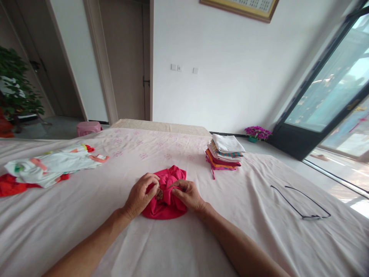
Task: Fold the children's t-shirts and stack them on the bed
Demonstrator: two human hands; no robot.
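Forearms (95, 239) angle toward red cloth (167, 211). Left hand (142, 192) and right hand (188, 195) pinch it from opposite sides, probably to steady its folds.

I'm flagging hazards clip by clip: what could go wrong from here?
The bunched red garment might slip loose or crease if the left hand or right hand eases its pinch. The glasses lie unfolded on the sheet, so a stray right arm could perhaps knock or bend them. A red strip trails from the folded stack; if caught, it could pull the pile askew.
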